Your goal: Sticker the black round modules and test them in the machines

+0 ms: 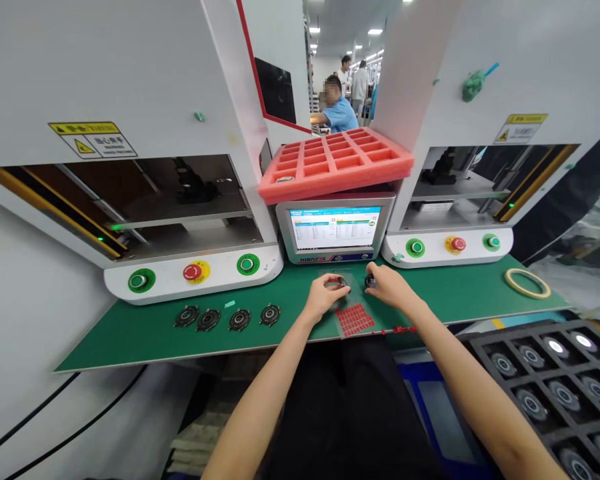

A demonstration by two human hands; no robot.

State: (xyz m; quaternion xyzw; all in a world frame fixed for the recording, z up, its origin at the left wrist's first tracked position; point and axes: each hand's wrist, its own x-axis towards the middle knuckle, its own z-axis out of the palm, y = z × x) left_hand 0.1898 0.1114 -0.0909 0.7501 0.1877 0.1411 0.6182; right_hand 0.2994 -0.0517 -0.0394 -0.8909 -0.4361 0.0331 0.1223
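Note:
My left hand (pixel 326 293) is curled over a small round dark part (pixel 342 287) on the green mat (pixel 130 333), just below the monitor. A little to the right, my right hand (pixel 387 285) pinches another small dark round part (pixel 370 281). Both hands hover over a clear sheet bearing a grid of small red stickers (pixel 354 319). Several loose red stickers (pixel 400 329) lie along the mat's front edge.
Several round black parts (pixel 229 317) lie in a row at left on the mat. Two test machines with green and red buttons flank a monitor (pixel 335 228) topped by a red foam tray (pixel 337 162). A tape roll (pixel 527 283) lies at right, beside a black tray of parts (pixel 550 377). People work behind.

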